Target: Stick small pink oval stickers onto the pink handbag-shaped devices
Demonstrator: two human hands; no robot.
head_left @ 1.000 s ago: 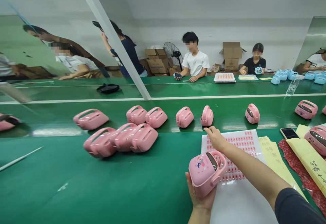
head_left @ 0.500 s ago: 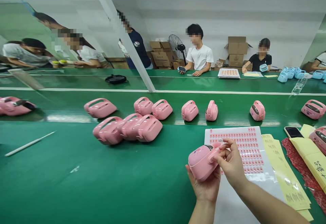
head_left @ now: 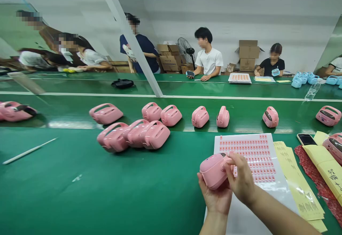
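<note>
A pink handled device (head_left: 213, 170) with rounded edges and a dark window on top is held up over the green bench. My left hand (head_left: 217, 195) cups it from below, fingers wrapped around its underside. At its right side my right hand (head_left: 242, 178) is closed, thumb and fingers pinching the handle area; whether a small piece is between the fingertips is hidden. Beneath my hands lies a white sheet (head_left: 243, 206) bearing rows of small pink-red stickers (head_left: 260, 158).
Several pink devices (head_left: 155, 135) stand left of my hands, others line the green belt (head_left: 245, 115). Yellow label sheets (head_left: 299, 181), a phone (head_left: 306, 139) and red bubble wrap (head_left: 317, 178) lie right. A white stick (head_left: 29, 151) rests far left. Co-workers sit across.
My right hand has shifted down and closer along the device's side, covering more of the handle. The device has turned slightly in my left hand. Co-workers at the far left have moved.
</note>
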